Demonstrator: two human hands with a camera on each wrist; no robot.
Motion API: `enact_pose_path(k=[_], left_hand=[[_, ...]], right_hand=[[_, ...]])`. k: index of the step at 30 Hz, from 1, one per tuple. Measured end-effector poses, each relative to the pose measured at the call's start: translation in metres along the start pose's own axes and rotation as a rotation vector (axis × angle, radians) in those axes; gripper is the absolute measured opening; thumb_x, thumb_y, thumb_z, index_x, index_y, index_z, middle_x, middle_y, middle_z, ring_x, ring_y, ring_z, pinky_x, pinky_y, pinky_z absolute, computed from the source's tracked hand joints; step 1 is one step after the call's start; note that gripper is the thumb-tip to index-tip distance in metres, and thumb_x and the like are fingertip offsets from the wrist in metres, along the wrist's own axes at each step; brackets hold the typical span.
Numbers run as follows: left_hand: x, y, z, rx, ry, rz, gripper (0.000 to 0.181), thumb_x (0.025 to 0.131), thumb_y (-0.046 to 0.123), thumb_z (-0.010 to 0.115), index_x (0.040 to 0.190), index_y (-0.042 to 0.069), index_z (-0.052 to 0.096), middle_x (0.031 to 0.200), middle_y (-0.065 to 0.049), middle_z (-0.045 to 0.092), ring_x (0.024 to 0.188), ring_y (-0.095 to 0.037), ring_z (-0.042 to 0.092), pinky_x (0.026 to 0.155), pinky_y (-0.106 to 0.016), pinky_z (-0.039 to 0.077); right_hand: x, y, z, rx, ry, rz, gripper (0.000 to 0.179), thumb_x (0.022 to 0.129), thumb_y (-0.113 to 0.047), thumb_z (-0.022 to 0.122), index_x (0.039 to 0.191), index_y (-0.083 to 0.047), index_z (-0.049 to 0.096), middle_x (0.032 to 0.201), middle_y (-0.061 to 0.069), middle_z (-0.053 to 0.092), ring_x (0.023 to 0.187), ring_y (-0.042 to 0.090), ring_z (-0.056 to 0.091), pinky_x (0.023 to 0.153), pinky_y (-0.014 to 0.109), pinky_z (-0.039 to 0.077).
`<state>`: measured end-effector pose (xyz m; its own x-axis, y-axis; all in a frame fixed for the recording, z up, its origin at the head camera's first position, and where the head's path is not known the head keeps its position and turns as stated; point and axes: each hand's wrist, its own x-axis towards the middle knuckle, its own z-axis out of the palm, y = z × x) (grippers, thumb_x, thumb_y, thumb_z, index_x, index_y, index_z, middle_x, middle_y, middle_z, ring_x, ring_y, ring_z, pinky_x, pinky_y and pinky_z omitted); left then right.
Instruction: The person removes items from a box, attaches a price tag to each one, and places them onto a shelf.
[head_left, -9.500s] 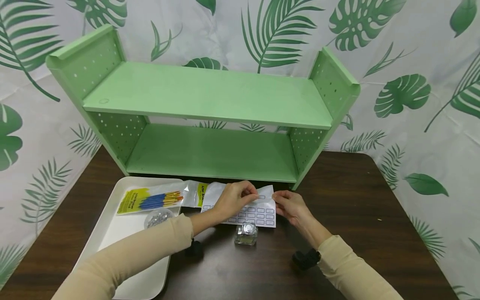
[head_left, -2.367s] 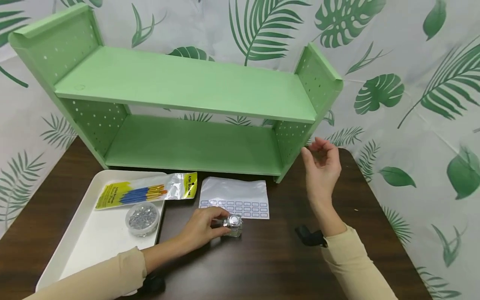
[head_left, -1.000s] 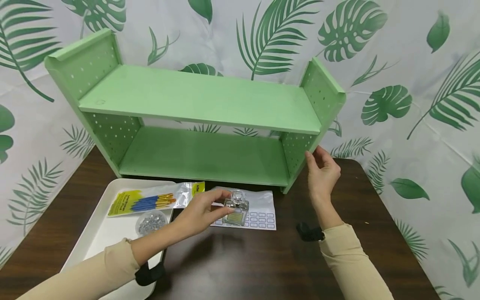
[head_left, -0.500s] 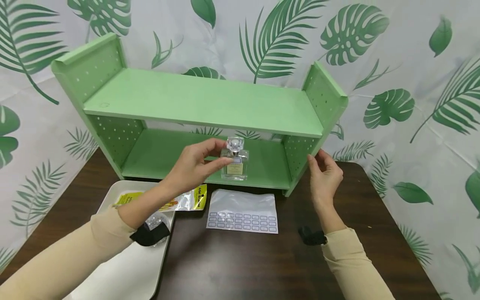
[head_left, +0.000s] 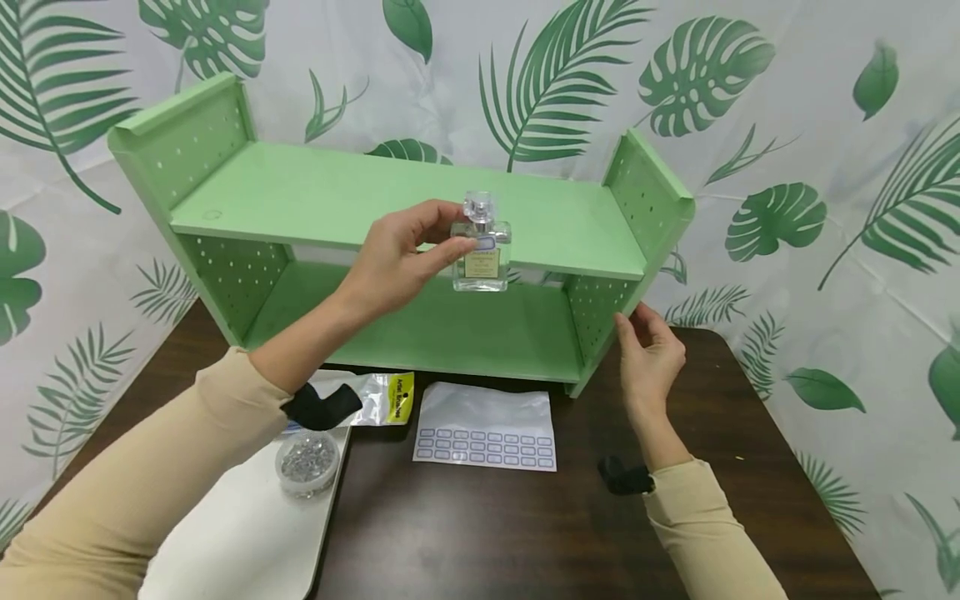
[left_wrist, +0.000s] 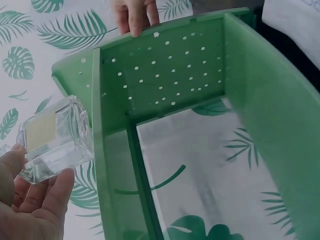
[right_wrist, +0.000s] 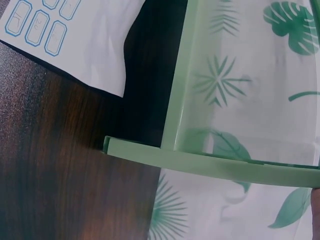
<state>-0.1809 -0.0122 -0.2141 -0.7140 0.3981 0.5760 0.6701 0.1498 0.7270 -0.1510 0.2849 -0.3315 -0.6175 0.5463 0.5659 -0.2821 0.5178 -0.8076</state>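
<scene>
A clear glass perfume bottle (head_left: 482, 265) with a faceted clear cap hangs in front of the upper board of the green metal shelf (head_left: 315, 192). My left hand (head_left: 397, 254) pinches it by its left side, thumb in front. A small blue-bordered sticker (head_left: 487, 242) sits above the bottle's pale printed label. In the left wrist view the bottle (left_wrist: 52, 140) appears tilted beside the shelf's edge. My right hand (head_left: 651, 358) grips the edge of the shelf's right side panel, its fingers partly hidden behind it. Only a sliver of that hand shows in the right wrist view.
A sheet of blue-bordered stickers (head_left: 487, 429) lies on the dark wooden table (head_left: 465, 533) before the shelf. On the left stand a white tray (head_left: 247, 525), a round tub of silvery bits (head_left: 307, 462) and a packet of artist brushes (head_left: 390, 398), partly hidden by my left arm.
The sticker sheet has been put down. My left hand has picked up the perfume bottle and raised it to the upper board. My right hand has moved to the shelf's right side.
</scene>
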Motion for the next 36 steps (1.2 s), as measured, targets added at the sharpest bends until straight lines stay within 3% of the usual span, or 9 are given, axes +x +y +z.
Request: enact_pose_path(k=[7, 14, 17, 26, 32, 36], left_hand=[[0.028, 0.003, 0.012, -0.026, 0.017, 0.002, 0.024, 0.089, 0.01, 0.064, 0.111, -0.001, 0.062, 0.098, -0.014, 0.068, 0.09, -0.019, 0.065, 0.068, -0.022, 0.043], [0.052, 0.004, 0.029, -0.017, -0.014, -0.026, 0.029, 0.091, 0.014, 0.063, 0.116, 0.001, 0.061, 0.107, -0.011, 0.067, 0.095, -0.017, 0.064, 0.081, -0.026, 0.049], [0.059, 0.002, 0.032, -0.009, -0.014, -0.03, 0.029, 0.091, 0.015, 0.062, 0.117, 0.002, 0.061, 0.109, -0.01, 0.067, 0.094, -0.016, 0.064, 0.079, -0.025, 0.049], [0.072, -0.004, 0.04, 0.001, -0.017, -0.053, 0.031, 0.09, 0.013, 0.063, 0.118, 0.002, 0.061, 0.11, -0.01, 0.067, 0.093, -0.017, 0.065, 0.079, -0.023, 0.049], [0.076, -0.007, 0.044, 0.001, -0.021, -0.067, 0.03, 0.09, 0.014, 0.063, 0.118, 0.003, 0.062, 0.105, -0.01, 0.069, 0.087, -0.016, 0.063, 0.071, -0.021, 0.047], [0.076, -0.008, 0.046, 0.003, -0.036, -0.086, 0.031, 0.09, 0.015, 0.062, 0.119, 0.004, 0.061, 0.109, -0.008, 0.067, 0.088, -0.015, 0.063, 0.071, -0.021, 0.047]], right_hand=[[-0.001, -0.002, -0.001, -0.001, -0.007, 0.002, 0.025, 0.085, -0.011, 0.069, 0.105, 0.003, 0.069, 0.097, 0.013, 0.069, 0.075, -0.004, 0.056, 0.066, 0.008, 0.044], [-0.001, 0.0, -0.003, -0.027, 0.001, -0.005, 0.024, 0.085, -0.01, 0.069, 0.105, 0.003, 0.069, 0.097, 0.015, 0.07, 0.074, -0.006, 0.056, 0.065, 0.007, 0.044], [-0.001, 0.001, -0.003, -0.029, 0.001, -0.006, 0.024, 0.085, -0.009, 0.069, 0.105, 0.004, 0.069, 0.097, 0.015, 0.069, 0.073, -0.007, 0.056, 0.065, 0.007, 0.044], [0.0, 0.0, 0.0, -0.018, 0.005, -0.019, 0.023, 0.085, -0.007, 0.068, 0.104, 0.005, 0.069, 0.097, 0.016, 0.069, 0.074, -0.007, 0.056, 0.066, 0.007, 0.044], [-0.001, -0.001, -0.001, -0.03, -0.003, -0.014, 0.023, 0.085, -0.008, 0.068, 0.104, 0.005, 0.069, 0.097, 0.016, 0.069, 0.074, -0.007, 0.055, 0.065, 0.007, 0.044], [-0.002, -0.002, -0.001, -0.028, -0.005, -0.012, 0.023, 0.086, -0.009, 0.068, 0.105, 0.004, 0.069, 0.097, 0.016, 0.069, 0.074, -0.007, 0.056, 0.065, 0.007, 0.044]])
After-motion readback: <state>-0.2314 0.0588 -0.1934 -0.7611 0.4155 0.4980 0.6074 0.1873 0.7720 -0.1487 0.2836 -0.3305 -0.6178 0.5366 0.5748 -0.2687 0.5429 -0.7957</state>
